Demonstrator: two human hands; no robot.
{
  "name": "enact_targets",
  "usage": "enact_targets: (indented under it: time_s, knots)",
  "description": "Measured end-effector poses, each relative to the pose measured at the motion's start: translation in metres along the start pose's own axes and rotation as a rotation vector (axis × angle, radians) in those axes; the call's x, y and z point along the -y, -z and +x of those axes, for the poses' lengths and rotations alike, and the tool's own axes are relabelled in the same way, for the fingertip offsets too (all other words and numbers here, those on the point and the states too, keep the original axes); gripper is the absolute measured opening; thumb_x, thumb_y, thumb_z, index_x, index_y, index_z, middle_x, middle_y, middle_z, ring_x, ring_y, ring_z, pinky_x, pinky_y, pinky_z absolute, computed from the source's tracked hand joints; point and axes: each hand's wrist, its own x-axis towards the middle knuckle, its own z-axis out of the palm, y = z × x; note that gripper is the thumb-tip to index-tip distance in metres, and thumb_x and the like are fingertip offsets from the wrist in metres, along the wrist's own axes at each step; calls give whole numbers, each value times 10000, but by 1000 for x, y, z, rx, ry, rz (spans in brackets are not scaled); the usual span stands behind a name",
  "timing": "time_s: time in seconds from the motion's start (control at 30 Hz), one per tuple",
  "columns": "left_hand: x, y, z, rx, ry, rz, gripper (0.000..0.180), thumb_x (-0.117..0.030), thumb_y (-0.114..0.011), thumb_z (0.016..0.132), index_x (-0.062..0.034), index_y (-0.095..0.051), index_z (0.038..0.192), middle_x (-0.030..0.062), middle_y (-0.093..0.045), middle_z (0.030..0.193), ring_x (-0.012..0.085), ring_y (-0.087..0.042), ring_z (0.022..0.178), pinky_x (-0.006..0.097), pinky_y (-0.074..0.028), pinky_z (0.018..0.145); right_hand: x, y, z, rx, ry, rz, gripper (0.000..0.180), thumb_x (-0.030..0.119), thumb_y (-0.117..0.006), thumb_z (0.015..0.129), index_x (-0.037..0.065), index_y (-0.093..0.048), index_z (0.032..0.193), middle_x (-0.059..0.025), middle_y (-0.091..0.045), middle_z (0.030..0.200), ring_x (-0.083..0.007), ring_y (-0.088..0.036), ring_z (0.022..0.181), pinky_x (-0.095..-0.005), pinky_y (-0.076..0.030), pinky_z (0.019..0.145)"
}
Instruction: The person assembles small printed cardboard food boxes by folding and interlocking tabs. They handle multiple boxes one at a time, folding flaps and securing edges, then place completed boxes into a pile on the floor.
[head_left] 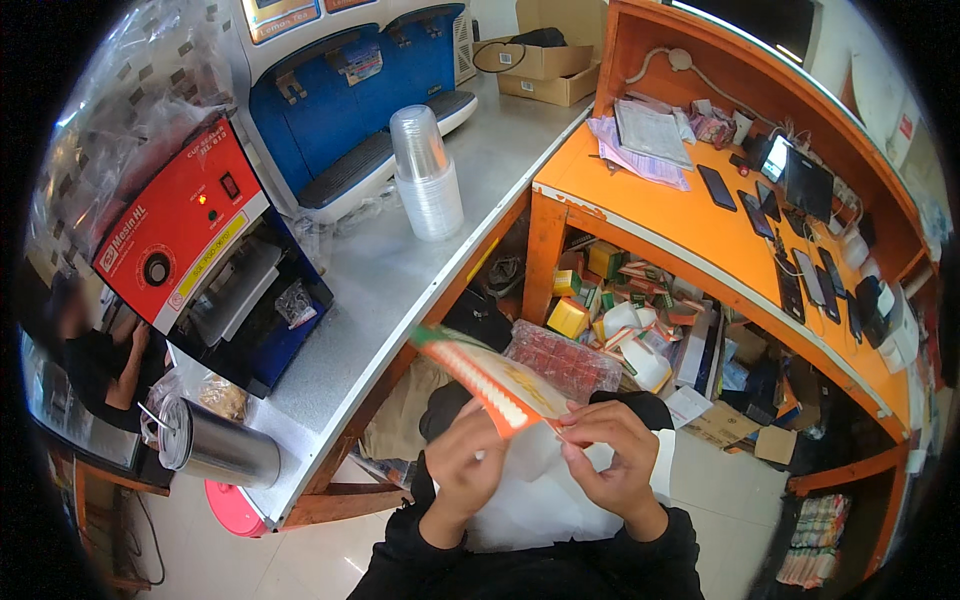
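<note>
In front of my lap I hold a printed card food box (pixel 500 385), orange with a white scalloped band and a green end, tilted up toward the left. It looks flat or only partly folded. My left hand (pixel 465 460) is closed on its lower left edge, the fingers bent behind it. At the right-hand corner, my right hand (pixel 612 455) pinches the edge between thumb and fingers. Beneath both hands a white sheet (pixel 545 505) lies across my lap; whether it is paper or plastic I cannot tell.
On the left, a metal counter (pixel 375 285) carries a red cup sealer (pixel 185 215), stacked clear cups (pixel 428 190) and a steel tumbler (pixel 225 447). An orange desk (pixel 690 225) holds several phones. Below it lie piled cartons (pixel 640 320). Far left, another person (pixel 100 360) stands.
</note>
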Motion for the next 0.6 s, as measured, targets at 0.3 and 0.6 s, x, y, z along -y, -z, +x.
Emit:
enact_targets:
  time_s: [0.3,0.6]
  knots:
    - [-1,-32,-15,-40,-122,178,210,66,-668,689,20,-640,892,162,-628,914,299,-611,858,353,-467,773,1,-15,2,-214,17,74,124,-25,-686,655,25,-626,751,-91,-581,773,-208,-583,752,-432,-498,856]
    - [-3,-17,-2,89,199,-338,160,61,-668,725,36,-663,883,151,-644,920,220,-624,858,284,-473,749,6,-16,4,-266,116,-164,138,-24,-694,631,27,-609,727,-92,-575,776,-207,-585,755,-448,-491,873]
